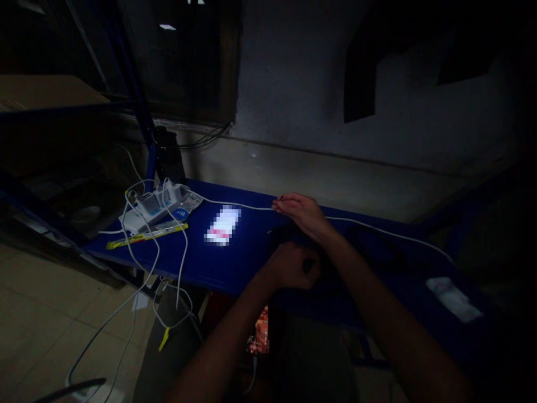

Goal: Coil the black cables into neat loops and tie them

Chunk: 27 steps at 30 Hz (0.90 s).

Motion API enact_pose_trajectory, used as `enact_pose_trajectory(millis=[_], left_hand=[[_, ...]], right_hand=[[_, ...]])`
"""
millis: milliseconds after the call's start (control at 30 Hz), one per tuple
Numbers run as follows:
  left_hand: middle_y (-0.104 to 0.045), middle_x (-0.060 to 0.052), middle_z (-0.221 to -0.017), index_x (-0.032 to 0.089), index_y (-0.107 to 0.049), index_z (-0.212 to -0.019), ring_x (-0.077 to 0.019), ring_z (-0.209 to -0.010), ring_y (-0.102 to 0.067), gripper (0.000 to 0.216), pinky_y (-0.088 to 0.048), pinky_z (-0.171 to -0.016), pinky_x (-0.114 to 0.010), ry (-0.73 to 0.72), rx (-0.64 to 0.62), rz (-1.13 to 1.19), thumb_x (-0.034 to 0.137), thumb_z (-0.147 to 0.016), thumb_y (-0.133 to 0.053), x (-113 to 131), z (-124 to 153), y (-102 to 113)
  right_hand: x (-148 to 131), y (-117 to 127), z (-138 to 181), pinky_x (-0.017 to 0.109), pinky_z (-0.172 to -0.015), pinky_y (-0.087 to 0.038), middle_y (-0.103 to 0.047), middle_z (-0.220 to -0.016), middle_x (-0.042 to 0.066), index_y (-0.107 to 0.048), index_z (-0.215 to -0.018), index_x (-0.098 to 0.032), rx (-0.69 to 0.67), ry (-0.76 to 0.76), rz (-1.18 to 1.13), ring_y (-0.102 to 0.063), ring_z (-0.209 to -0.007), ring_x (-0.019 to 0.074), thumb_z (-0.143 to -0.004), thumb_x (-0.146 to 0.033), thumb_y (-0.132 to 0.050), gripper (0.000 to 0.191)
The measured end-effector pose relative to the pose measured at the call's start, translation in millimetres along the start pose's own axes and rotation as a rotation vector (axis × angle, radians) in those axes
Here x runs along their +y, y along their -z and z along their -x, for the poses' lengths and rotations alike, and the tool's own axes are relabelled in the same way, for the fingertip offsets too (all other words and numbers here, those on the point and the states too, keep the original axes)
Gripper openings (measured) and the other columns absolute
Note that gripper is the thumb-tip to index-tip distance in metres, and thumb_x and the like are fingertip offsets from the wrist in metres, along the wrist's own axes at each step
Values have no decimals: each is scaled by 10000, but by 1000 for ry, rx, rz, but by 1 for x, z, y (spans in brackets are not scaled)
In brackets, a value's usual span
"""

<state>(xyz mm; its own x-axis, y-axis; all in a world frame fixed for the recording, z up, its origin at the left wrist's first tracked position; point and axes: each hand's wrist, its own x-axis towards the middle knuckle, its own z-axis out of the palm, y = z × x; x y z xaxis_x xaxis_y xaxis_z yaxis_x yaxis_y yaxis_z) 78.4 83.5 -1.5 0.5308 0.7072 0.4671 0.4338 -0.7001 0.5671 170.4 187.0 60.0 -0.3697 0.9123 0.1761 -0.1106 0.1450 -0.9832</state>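
Observation:
My left hand (295, 265) is closed over the shelf's front half, its fingers curled around something dark that I cannot make out. Behind it, my right hand (302, 212) reaches leftward with fingers stretched out and held together, close to a white cable (255, 207) along the back. I see nothing held in it. A dark, shapeless item (285, 234) lies between and under the hands, mostly lost in shadow. Left of the hands, a phone (224, 225) with a bright, pixelated screen rests on the blue shelf (201, 263).
At the left end sit a white power strip (153, 207) with tangled cables, a yellow wrapper (146, 235) and a blue-grey packet (187, 208). A dark bottle-like object (169, 154) stands behind. A white packet (453, 299) lies right. Below, a lit screen (260, 331) shows between my legs.

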Motion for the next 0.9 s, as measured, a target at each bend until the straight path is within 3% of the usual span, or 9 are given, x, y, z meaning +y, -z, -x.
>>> enact_pose_trajectory(millis=[133,267,433,533,667,800,900], left_hand=[[-812,-69,-907,174,-757,-943,-235,-818,-750,173,-516,-770,-320,-30,9,37,231,-891,-602,-2,-1,-1],[-817,-75,-943,161,-763,-970,-237,-863,-755,172,-515,-868,-349,-75,52,51,211,-923,-605,-2,0,-2],[-817,-80,-1038,164,-757,-1053,-245,-931,-748,192,-496,-921,-381,-31,122,56,267,-970,-618,3,2,-1],[-800,-65,-961,168,-743,-1017,-223,-875,-734,166,-482,-889,-369,-18,135,70,255,-969,-611,6,3,0],[-751,-45,-857,156,-721,-1049,-212,-803,-700,190,-477,-861,-370,8,131,49,255,-891,-688,10,2,5],[-759,-67,-931,159,-717,-1116,-221,-813,-691,344,-494,-813,-367,30,-19,21,408,-881,-756,17,-6,24],[-759,-89,-1008,159,-701,-1201,-225,-812,-689,495,-494,-721,-339,20,-185,8,495,-849,-793,21,-20,45]], right_hand=[[-17,0,45,281,-968,-618,-775,-1124,20,-751,-946,-265,194,24,-358,-718,-1159,190,-757,-278,-926,258],[-22,9,92,283,-907,-644,-756,-1061,21,-748,-947,-283,339,53,-463,-727,-1087,185,-799,-309,-891,208],[-13,29,136,346,-910,-623,-770,-964,31,-744,-886,-236,534,152,-120,-748,-927,196,-737,-365,-945,282],[0,48,151,415,-960,-604,-795,-1006,62,-769,-947,-227,590,184,159,-760,-983,248,-758,-393,-928,297],[22,72,164,470,-1016,-588,-786,-1084,95,-771,-1011,-216,684,290,303,-754,-1061,278,-833,-430,-856,291],[38,85,170,488,-1058,-576,-756,-1137,111,-760,-1013,-204,850,425,357,-737,-1109,278,-870,-433,-817,275],[43,87,172,479,-1027,-598,-742,-1142,108,-757,-1031,-211,816,421,377,-739,-1086,272,-878,-444,-809,283]])
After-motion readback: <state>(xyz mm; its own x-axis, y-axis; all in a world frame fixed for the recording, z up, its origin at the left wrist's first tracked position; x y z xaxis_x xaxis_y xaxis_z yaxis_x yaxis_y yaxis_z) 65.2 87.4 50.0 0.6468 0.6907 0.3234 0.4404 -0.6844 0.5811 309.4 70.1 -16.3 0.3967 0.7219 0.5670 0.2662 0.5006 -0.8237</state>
